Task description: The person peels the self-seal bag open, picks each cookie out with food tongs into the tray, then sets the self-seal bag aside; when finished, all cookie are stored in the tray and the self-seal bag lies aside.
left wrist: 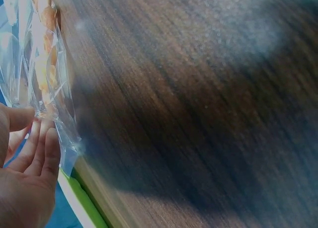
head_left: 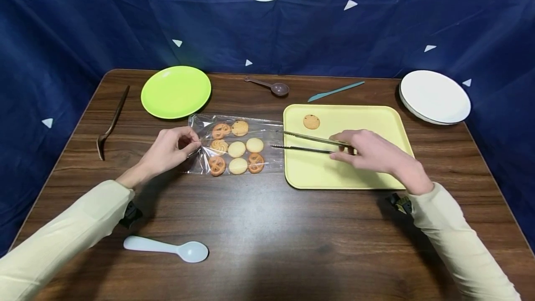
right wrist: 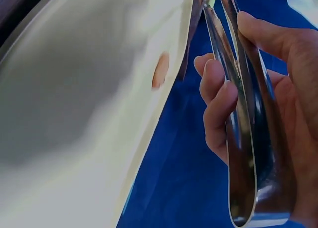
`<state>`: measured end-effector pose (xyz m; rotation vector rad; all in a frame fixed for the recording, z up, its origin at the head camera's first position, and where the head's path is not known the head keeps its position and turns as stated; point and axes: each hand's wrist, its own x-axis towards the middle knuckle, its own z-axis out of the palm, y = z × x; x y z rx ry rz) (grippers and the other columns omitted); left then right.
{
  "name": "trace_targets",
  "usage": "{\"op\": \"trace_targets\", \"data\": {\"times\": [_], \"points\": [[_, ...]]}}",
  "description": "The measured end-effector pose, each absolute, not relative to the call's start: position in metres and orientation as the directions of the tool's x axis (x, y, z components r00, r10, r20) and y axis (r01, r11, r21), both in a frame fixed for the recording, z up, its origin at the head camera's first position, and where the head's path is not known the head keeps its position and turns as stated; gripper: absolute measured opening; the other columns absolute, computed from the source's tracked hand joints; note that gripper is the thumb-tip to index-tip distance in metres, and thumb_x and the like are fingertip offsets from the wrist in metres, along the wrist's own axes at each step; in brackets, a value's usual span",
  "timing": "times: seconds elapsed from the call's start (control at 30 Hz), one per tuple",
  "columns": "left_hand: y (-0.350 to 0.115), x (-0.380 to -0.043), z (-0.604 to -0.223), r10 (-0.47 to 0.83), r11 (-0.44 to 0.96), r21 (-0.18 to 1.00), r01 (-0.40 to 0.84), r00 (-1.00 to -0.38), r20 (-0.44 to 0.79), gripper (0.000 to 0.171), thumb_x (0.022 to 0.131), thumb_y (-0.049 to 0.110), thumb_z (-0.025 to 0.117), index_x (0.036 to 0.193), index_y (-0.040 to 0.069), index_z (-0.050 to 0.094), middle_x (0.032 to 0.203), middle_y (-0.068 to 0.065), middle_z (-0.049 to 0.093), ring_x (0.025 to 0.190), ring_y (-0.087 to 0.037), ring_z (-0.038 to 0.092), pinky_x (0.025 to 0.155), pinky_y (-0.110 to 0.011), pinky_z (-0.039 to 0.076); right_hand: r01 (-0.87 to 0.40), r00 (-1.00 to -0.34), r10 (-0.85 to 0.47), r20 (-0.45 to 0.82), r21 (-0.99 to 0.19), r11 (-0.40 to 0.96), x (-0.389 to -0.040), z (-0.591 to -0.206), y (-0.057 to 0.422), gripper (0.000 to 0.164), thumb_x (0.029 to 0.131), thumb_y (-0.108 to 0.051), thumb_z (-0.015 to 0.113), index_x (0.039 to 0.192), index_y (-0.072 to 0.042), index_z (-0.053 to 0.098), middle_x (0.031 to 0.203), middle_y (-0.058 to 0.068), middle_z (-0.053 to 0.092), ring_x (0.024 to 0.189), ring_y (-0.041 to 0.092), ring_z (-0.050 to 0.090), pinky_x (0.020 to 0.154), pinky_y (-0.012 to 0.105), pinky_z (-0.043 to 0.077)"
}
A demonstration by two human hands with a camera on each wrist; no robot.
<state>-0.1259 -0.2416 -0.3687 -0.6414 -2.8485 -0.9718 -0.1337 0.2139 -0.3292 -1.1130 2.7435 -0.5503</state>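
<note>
My left hand (head_left: 173, 150) pinches the left end of a clear plastic bag (head_left: 271, 127) between thumb and fingers. Several cookies lie inside it, among them pretzel-shaped ones (head_left: 217, 165), plain round ones (head_left: 237, 149) and a speckled one (head_left: 240, 128). In the left wrist view the crinkled film (left wrist: 62, 89) runs up from the fingertips. My right hand (head_left: 372, 150) grips metal tongs (head_left: 309, 137) over a pale yellow tray (head_left: 347, 180). The tong tips stand slightly apart at the bag's right end, with nothing between them. One speckled cookie (head_left: 311, 121) sits on the tray's upper left.
A green plate (head_left: 176, 92) stands behind the bag, white bowls (head_left: 435, 96) at the back right. A brown measuring spoon (head_left: 279, 89) and a teal knife (head_left: 336, 91) lie along the back. There is a dark fork (head_left: 113, 122) at left and a pale blue spoon (head_left: 192, 251) in front.
</note>
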Motion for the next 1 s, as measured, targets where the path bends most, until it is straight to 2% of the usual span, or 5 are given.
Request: {"op": "trace_targets", "data": {"times": [0.1,0.2,0.3,0.83,1.0], "points": [[-0.241,-0.126,-0.369,0.363,0.711,0.578,0.401,-0.913,0.186,0.009,0.084,0.003,0.067,0.081,0.010,0.063,0.074,0.000,0.064,0.066,-0.013,0.055,0.060,-0.029,0.043,-0.649,-0.708,-0.706,-0.006,-0.390,0.654,-0.135,-0.331,0.199,0.031,0.090,-0.032,0.064,0.110,-0.008,0.065,0.089,-0.002,0.062,0.065,0.007,0.050,0.065,0.031,0.044],[-0.242,-0.126,-0.369,0.361,0.711,0.583,0.392,-0.916,0.175,0.009,0.085,0.003,0.067,0.081,0.010,0.063,0.074,0.000,0.064,0.066,-0.013,0.055,0.060,-0.026,0.042,-0.652,-0.695,-0.719,-0.033,-0.393,0.648,-0.138,-0.332,0.185,0.019,0.090,-0.033,0.063,0.098,-0.016,0.064,0.079,-0.006,0.054,0.062,0.006,0.046,0.059,0.029,0.041],[-0.243,-0.126,-0.369,0.362,0.717,0.579,0.388,-0.917,0.167,0.008,0.085,0.003,0.067,0.082,0.009,0.062,0.074,0.000,0.064,0.066,-0.013,0.055,0.059,-0.024,0.041,-0.654,-0.683,-0.728,-0.059,-0.394,0.646,-0.141,-0.333,0.172,0.015,0.090,-0.034,0.064,0.091,-0.019,0.060,0.074,-0.007,0.051,0.060,0.006,0.045,0.055,0.029,0.039],[-0.242,-0.127,-0.372,0.379,0.707,0.577,0.408,-0.908,0.176,0.009,0.084,0.003,0.067,0.082,0.010,0.063,0.074,0.000,0.064,0.064,-0.013,0.053,0.055,-0.021,0.038,-0.654,-0.696,-0.714,-0.079,-0.339,0.676,-0.146,-0.336,0.160,0.027,0.089,-0.036,0.064,0.102,-0.012,0.063,0.085,-0.003,0.059,0.071,0.011,0.056,0.062,0.035,0.047],[-0.241,-0.127,-0.372,0.379,0.708,0.579,0.406,-0.909,0.174,0.009,0.085,0.003,0.067,0.082,0.010,0.063,0.074,0.001,0.064,0.064,-0.012,0.053,0.055,-0.021,0.038,-0.678,-0.687,-0.724,-0.057,-0.307,0.668,-0.144,-0.337,0.159,0.024,0.090,-0.032,0.064,0.101,-0.011,0.063,0.082,-0.003,0.057,0.066,0.012,0.052,0.058,0.036,0.045]]}}
